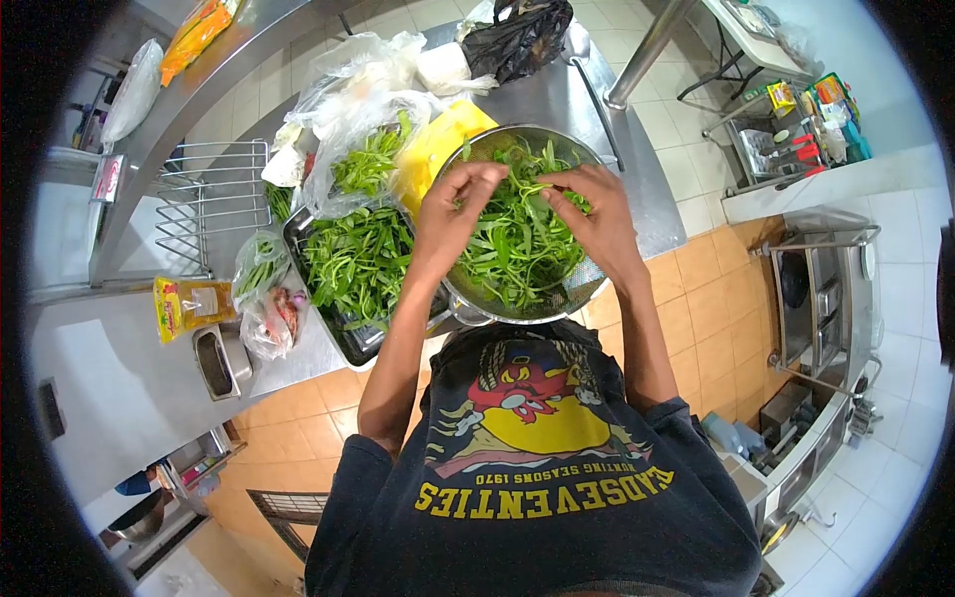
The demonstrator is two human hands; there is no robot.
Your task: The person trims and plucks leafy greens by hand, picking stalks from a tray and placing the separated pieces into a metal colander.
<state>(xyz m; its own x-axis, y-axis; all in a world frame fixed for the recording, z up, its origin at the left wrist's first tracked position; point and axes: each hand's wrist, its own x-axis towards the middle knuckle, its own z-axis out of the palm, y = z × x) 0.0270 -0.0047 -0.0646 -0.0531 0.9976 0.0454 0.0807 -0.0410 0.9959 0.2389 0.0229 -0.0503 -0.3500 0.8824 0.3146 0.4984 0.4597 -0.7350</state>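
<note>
the right hand (600, 214) has its grip pinched on a thin green stem (525, 183), whose long axis runs sideways from those fingertips toward the left hand (448, 214), so the right hand is nearer to it. the left grip is curled with its fingertips together; whether it pinches anything i cannot tell. both hands are above a metal strainer (585, 279) of leafy greens (507, 264), set at the table's (652, 189) near edge toward its right corner. left of it, a tray (363, 348) carries more leaves; beyond lie a yellow bag (453, 129) and, toward the far edge, a black bag (517, 45).
</note>
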